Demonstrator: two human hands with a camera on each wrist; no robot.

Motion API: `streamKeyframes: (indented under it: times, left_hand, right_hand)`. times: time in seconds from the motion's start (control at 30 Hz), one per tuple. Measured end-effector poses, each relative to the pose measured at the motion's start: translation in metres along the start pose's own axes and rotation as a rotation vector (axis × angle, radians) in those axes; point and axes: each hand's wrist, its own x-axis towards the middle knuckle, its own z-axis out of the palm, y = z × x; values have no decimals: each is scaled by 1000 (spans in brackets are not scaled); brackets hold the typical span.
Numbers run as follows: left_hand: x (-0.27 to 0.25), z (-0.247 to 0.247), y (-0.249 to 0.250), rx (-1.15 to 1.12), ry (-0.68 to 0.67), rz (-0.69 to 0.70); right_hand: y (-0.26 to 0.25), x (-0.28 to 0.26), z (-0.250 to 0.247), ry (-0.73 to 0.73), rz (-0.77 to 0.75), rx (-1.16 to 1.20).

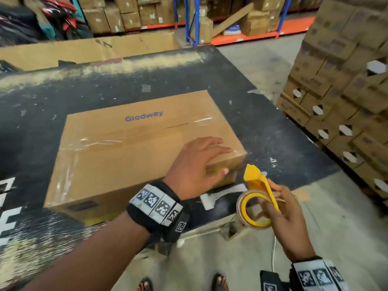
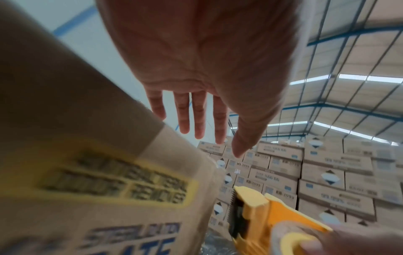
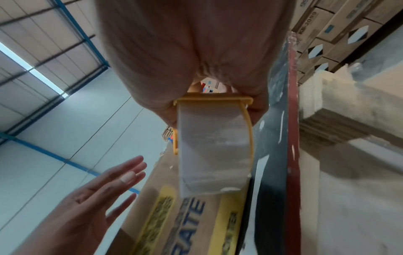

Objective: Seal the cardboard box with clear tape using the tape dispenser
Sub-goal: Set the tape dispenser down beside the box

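Observation:
A flat brown cardboard box (image 1: 130, 148) printed "Glodway" lies on a dark worn table (image 1: 147, 80), with clear tape along its top seam. My left hand (image 1: 201, 164) hovers over the box's near right corner, fingers straight and spread, thumb by the side wall; in the left wrist view the left hand (image 2: 196, 112) holds nothing. My right hand (image 1: 283, 213) grips a yellow tape dispenser (image 1: 258, 192) with a roll of clear tape (image 3: 213, 151), just off the box's right corner, its toothed blade (image 2: 232, 207) pointing at the box (image 2: 87, 155).
Stacked cartons (image 1: 346, 91) form a tall pallet wall on the right. A large flattened cardboard sheet (image 1: 84, 51) lies behind the table. Blue and orange shelving (image 1: 231, 24) with boxes stands at the back. Concrete floor (image 1: 252, 259) and my sandalled feet show below.

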Motion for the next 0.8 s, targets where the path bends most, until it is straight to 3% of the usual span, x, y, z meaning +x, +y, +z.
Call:
streamKeyframes:
  times: [0.2,0.37,0.53,0.67,0.73,0.8]
  left_hand:
    - [32,35,12,187,-12,-101]
    - [27,39,14,238,17,-120]
    - [26,33,18,69,25,-128]
    - [-1,7,15,-55,149,-202]
    - [-27,-15,8,-32,236,-260]
    - [-61,-39,-6,6,333,-318]
  right_hand:
    - [44,102,-15,-36,-108,-357]
    - [58,149,-7,-166,-33,-448]
    - [59,163,-4,-230,-22,-534]
    - [37,156,-11,-198,-1,-524]
    - [14,147,-8,-111,-95,-439]
    - [-15,136,2,-47,-291,-335]
